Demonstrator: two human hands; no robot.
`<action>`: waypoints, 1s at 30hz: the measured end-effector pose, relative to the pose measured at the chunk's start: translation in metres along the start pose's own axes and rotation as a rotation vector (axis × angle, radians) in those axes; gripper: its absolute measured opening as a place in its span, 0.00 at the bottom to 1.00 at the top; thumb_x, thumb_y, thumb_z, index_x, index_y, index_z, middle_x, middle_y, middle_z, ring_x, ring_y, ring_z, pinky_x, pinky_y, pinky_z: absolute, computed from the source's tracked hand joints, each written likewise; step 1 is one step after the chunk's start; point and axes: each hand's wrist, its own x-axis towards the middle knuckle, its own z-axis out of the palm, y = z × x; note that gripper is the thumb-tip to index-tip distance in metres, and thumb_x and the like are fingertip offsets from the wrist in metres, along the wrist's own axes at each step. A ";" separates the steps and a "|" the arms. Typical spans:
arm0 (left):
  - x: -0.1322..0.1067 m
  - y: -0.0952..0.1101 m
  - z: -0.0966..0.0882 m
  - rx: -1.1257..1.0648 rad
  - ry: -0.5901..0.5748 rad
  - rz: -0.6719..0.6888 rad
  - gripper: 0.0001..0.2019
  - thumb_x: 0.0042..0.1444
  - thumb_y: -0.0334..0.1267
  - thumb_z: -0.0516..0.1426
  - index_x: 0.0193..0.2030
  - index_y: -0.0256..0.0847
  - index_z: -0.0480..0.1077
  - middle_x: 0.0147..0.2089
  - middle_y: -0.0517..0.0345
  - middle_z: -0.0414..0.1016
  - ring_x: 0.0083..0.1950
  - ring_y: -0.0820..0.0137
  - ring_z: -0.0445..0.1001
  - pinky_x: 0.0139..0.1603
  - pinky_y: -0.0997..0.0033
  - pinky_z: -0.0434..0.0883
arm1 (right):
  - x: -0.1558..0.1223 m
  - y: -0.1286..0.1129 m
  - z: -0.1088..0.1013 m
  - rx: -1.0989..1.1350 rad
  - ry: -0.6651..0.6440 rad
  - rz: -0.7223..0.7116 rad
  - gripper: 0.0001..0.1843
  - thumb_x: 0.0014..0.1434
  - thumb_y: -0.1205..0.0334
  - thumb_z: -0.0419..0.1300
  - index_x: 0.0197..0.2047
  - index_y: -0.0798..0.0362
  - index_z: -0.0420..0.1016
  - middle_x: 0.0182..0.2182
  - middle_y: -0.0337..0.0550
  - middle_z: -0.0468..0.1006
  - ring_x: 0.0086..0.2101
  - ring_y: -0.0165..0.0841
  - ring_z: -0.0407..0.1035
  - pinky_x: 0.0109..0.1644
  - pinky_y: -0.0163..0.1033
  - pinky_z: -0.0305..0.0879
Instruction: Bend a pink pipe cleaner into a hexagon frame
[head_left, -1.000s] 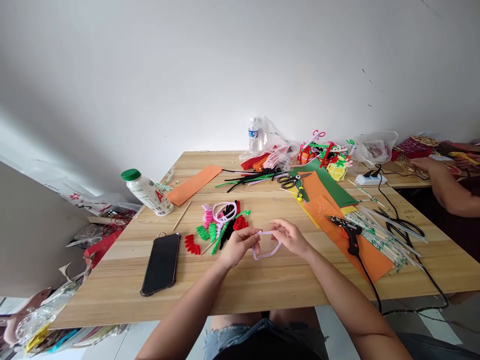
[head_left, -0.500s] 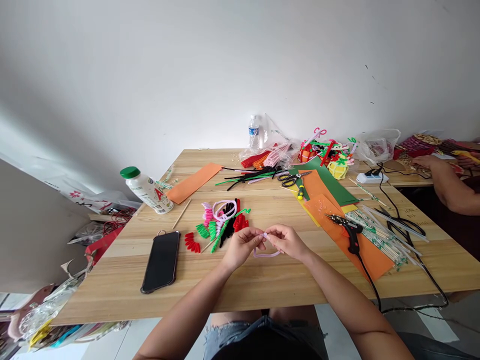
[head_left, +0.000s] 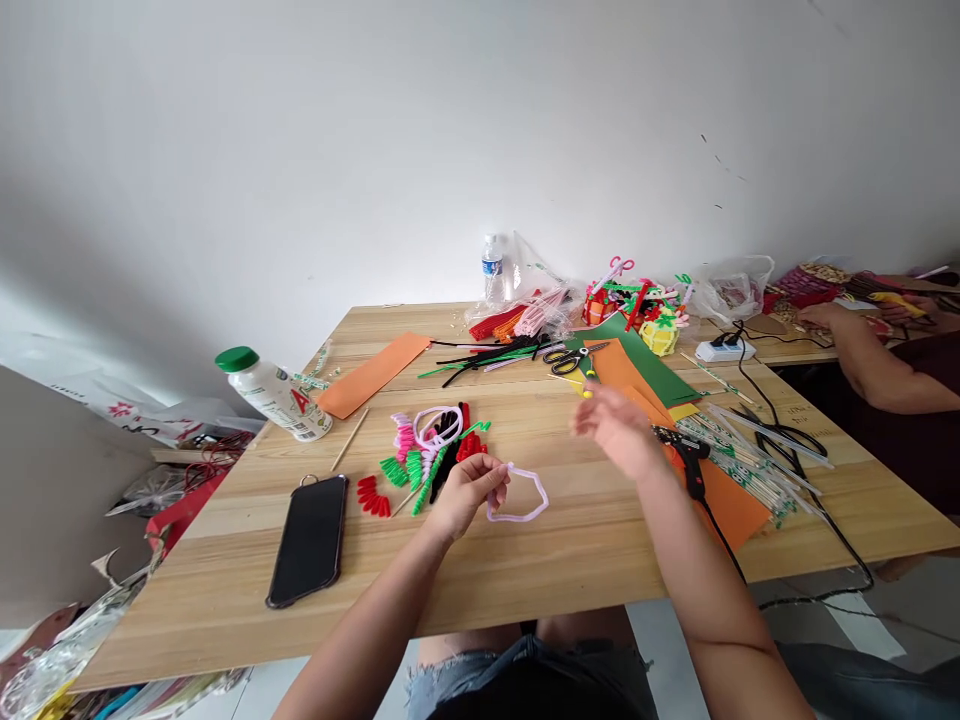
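Between the thumb and fingers of my left hand point(head_left: 471, 490) is a pale lilac pipe cleaner point(head_left: 541, 497), bent into a loop that hangs to the right. My right hand point(head_left: 616, 430) is raised above the table with its fingers apart and nothing in it, somewhat blurred. Just beyond it lie black-handled scissors point(head_left: 564, 358) and a small yellow-handled tool point(head_left: 589, 382). Coiled pipe cleaners point(head_left: 415, 468) in green, red, pink and black lie left of my left hand, with a lilac ring point(head_left: 439, 428) on top.
A phone point(head_left: 307, 540) and a white bottle point(head_left: 277, 400) stand on the left side. At right are a glue gun point(head_left: 691, 462) with its cord, wrapped sticks point(head_left: 739, 465), large scissors point(head_left: 791, 440) and a power strip point(head_left: 724, 348). Another person's arm point(head_left: 862, 355) is at far right.
My right hand has let go of the lilac pipe cleaner and moved up and to the right, its fingers spreading. My left hand keeps hold of the loop. The view has shifted slightly.
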 end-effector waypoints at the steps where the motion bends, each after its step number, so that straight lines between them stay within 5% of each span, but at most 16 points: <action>1: 0.000 0.000 -0.001 -0.016 -0.006 -0.007 0.18 0.45 0.49 0.65 0.28 0.35 0.66 0.18 0.60 0.70 0.17 0.77 0.65 0.17 0.79 0.62 | 0.002 -0.018 -0.010 0.066 0.012 -0.063 0.25 0.57 0.40 0.54 0.53 0.44 0.69 0.39 0.44 0.76 0.35 0.32 0.71 0.38 0.40 0.69; 2: 0.000 0.000 -0.001 -0.030 -0.016 -0.015 0.18 0.45 0.48 0.65 0.28 0.35 0.66 0.18 0.60 0.70 0.17 0.77 0.65 0.16 0.78 0.62 | 0.003 -0.034 -0.019 0.104 -0.034 -0.114 0.27 0.58 0.36 0.50 0.52 0.43 0.70 0.38 0.44 0.77 0.34 0.32 0.71 0.36 0.38 0.69; 4: -0.001 -0.001 -0.001 -0.049 -0.041 -0.026 0.17 0.46 0.47 0.65 0.29 0.35 0.65 0.19 0.60 0.71 0.17 0.76 0.66 0.17 0.77 0.63 | 0.004 -0.057 -0.030 0.075 -0.408 -0.116 0.31 0.50 0.30 0.54 0.44 0.46 0.76 0.31 0.44 0.78 0.28 0.32 0.71 0.30 0.36 0.68; 6: -0.001 -0.002 0.000 -0.055 -0.057 -0.025 0.17 0.46 0.46 0.65 0.29 0.36 0.65 0.20 0.59 0.71 0.17 0.75 0.67 0.17 0.76 0.64 | 0.005 -0.060 -0.026 -0.106 -0.818 0.017 0.28 0.45 0.36 0.64 0.37 0.52 0.78 0.28 0.47 0.78 0.28 0.34 0.72 0.31 0.35 0.69; 7: -0.002 -0.002 0.001 -0.053 -0.057 -0.019 0.17 0.46 0.46 0.65 0.29 0.36 0.65 0.20 0.59 0.72 0.17 0.75 0.67 0.17 0.76 0.64 | 0.005 -0.054 -0.019 -0.222 -0.887 0.094 0.25 0.47 0.40 0.65 0.36 0.54 0.79 0.29 0.48 0.78 0.30 0.35 0.73 0.34 0.36 0.69; 9: -0.002 -0.002 0.003 -0.037 -0.046 0.007 0.18 0.46 0.47 0.65 0.30 0.36 0.64 0.20 0.59 0.72 0.17 0.74 0.67 0.17 0.76 0.64 | 0.006 -0.027 0.003 -0.381 -0.550 0.125 0.23 0.55 0.43 0.59 0.40 0.56 0.77 0.34 0.49 0.78 0.36 0.35 0.73 0.40 0.38 0.69; 11: -0.002 -0.001 0.004 -0.008 -0.020 0.040 0.18 0.46 0.48 0.65 0.29 0.36 0.64 0.20 0.59 0.72 0.17 0.75 0.67 0.17 0.76 0.65 | 0.005 0.009 0.026 -0.480 -0.239 0.076 0.24 0.51 0.45 0.64 0.43 0.56 0.75 0.40 0.50 0.77 0.40 0.36 0.72 0.44 0.40 0.68; 16: -0.001 0.000 0.005 0.071 0.019 0.100 0.19 0.45 0.49 0.65 0.30 0.35 0.65 0.20 0.60 0.72 0.18 0.75 0.68 0.19 0.76 0.65 | -0.007 0.065 0.056 -0.400 -0.268 0.235 0.18 0.55 0.49 0.60 0.40 0.56 0.75 0.28 0.42 0.76 0.25 0.29 0.69 0.29 0.35 0.67; 21: -0.002 0.001 0.004 0.087 -0.012 0.113 0.19 0.47 0.49 0.64 0.32 0.35 0.66 0.22 0.59 0.72 0.19 0.74 0.70 0.21 0.74 0.67 | -0.012 0.067 0.057 -0.389 -0.162 0.186 0.14 0.54 0.53 0.61 0.36 0.55 0.75 0.31 0.43 0.78 0.31 0.31 0.71 0.35 0.36 0.67; 30: -0.006 0.002 0.007 0.075 -0.006 0.129 0.17 0.50 0.49 0.61 0.33 0.34 0.67 0.20 0.61 0.70 0.17 0.75 0.68 0.18 0.75 0.66 | -0.014 0.069 0.057 -0.305 -0.175 0.214 0.13 0.55 0.54 0.61 0.35 0.56 0.73 0.32 0.43 0.77 0.32 0.31 0.72 0.36 0.35 0.67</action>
